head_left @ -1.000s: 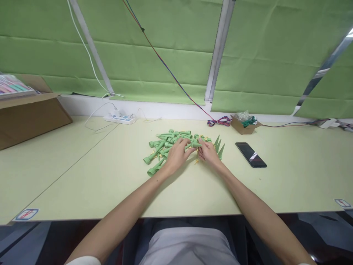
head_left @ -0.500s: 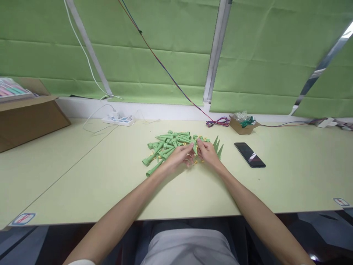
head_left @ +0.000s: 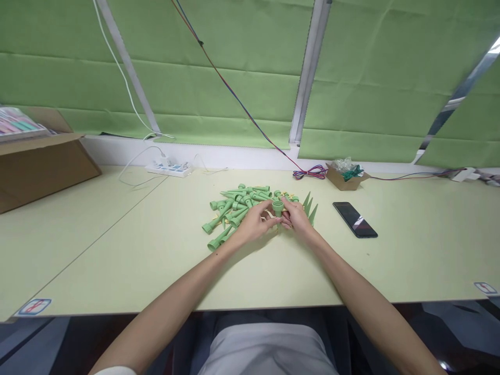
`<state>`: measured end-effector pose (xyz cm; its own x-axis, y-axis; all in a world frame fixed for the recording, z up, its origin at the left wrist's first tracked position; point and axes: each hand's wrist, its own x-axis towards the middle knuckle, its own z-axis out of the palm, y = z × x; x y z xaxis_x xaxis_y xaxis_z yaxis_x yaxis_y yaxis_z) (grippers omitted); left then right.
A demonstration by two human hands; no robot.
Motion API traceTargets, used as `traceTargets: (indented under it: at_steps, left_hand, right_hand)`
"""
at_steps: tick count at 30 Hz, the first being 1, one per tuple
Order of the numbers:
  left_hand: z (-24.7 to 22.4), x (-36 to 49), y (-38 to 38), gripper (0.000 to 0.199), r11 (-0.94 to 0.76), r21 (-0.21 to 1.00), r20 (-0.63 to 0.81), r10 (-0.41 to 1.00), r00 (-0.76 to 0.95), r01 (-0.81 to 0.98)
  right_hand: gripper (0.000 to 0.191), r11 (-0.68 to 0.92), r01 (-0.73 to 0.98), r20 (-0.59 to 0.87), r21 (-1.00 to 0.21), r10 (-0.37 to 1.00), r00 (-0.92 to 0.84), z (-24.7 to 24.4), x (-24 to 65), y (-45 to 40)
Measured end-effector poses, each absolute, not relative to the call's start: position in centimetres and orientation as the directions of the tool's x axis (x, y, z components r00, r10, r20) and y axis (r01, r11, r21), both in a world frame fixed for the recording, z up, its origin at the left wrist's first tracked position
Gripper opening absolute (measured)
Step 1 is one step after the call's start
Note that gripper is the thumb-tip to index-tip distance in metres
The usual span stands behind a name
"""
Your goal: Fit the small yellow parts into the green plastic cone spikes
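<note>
In the head view, the green plastic spike (head_left: 277,207) has just swung from lying sideways, through a slant, to standing nearly upright, its round cupped end now facing up toward the camera. That leaves the open rim exposed between the hands, while its narrow stem runs down among the fingers. The left hand (head_left: 253,223) is partly curled, thumb and fingers bent about the spike's left side in a loose, light hold. The right hand (head_left: 297,217) is more closed, its thumb and fingers pinched against the other side near the rim; whether they also grip a small yellow part cannot be made out. The held spike is just above the pale table (head_left: 156,255), in front of small yellow clips (head_left: 291,197), with a pile of green spikes (head_left: 228,207) beside the left hand and bare green points (head_left: 307,205) beside the right.
</note>
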<state>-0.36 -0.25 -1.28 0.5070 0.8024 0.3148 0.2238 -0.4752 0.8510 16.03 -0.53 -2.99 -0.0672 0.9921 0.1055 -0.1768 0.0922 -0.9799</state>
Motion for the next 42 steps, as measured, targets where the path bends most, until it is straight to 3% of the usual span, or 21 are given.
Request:
traceTargets:
  at_steps: [5, 7, 9, 12, 15, 17, 20, 25, 28, 32, 42]
  left_hand:
    - [-2.0, -0.6, 0.2, 0.015, -0.720, 0.598, 0.541, 0.687, 0.485, 0.352]
    - [-2.1, -0.6, 0.2, 0.019, -0.739, 0.566, 0.557, 0.670, 0.491, 0.366]
    - [-2.0, -0.5, 0.2, 0.022, -0.702, 0.606, 0.538, 0.708, 0.457, 0.374]
    - [-1.7, -0.2, 0.3, 0.024, -0.532, 0.770, 0.410, 0.836, 0.365, 0.353]
    - [-1.3, -0.2, 0.4, 0.015, -0.237, 0.942, 0.143, 0.924, 0.354, 0.237]
    - [-1.1, -0.3, 0.4, 0.027, -0.025, 0.991, -0.034, 0.907, 0.420, 0.134]
    - [-0.7, -0.3, 0.2, 0.046, 0.240, 0.971, -0.202, 0.803, 0.560, 0.006]
    - [-0.2, -0.2, -0.1, 0.032, 0.470, 0.865, -0.264, 0.724, 0.638, -0.175]
    - [-0.2, -0.3, -0.1, 0.027, 0.430, 0.877, -0.201, 0.733, 0.649, -0.213]
    - [-0.5, -0.5, 0.0, 0.035, 0.274, 0.941, -0.081, 0.755, 0.651, -0.200]
    - [-1.4, -0.9, 0.5, 0.044, -0.185, 0.983, 0.152, 0.768, 0.622, -0.011]
  right_hand:
    - [0.070, 0.034, -0.170, 0.057, -0.985, 0.989, -0.135, -3.0, 16.2, -0.3]
    - [0.070, 0.028, -0.154, 0.047, -0.988, 0.991, -0.123, -3.1, 16.1, -0.2]
    - [0.070, 0.047, -0.132, 0.059, -0.990, 0.994, -0.092, -3.1, 15.9, -0.2]
    - [0.070, 0.126, -0.075, 0.129, -0.989, 0.991, -0.030, -3.1, 15.7, -0.2]
    - [0.070, 0.231, 0.017, 0.231, -0.973, 0.972, 0.029, -3.0, 15.8, -0.2]
    - [0.071, 0.284, 0.080, 0.288, -0.955, 0.956, 0.053, -3.0, 16.0, -0.2]
    - [0.072, 0.338, 0.183, 0.352, -0.923, 0.934, 0.054, -3.0, 16.2, -0.4]
    - [0.073, 0.384, 0.287, 0.400, -0.877, 0.917, -0.007, -3.0, 16.3, -0.6]
    - [0.072, 0.396, 0.295, 0.403, -0.870, 0.914, -0.040, -3.0, 16.3, -0.6]
    - [0.070, 0.395, 0.271, 0.395, -0.878, 0.917, -0.057, -3.0, 16.4, -0.6]
    - [0.069, 0.386, 0.365, 0.398, -0.847, 0.916, -0.047, -2.9, 16.4, -0.6]
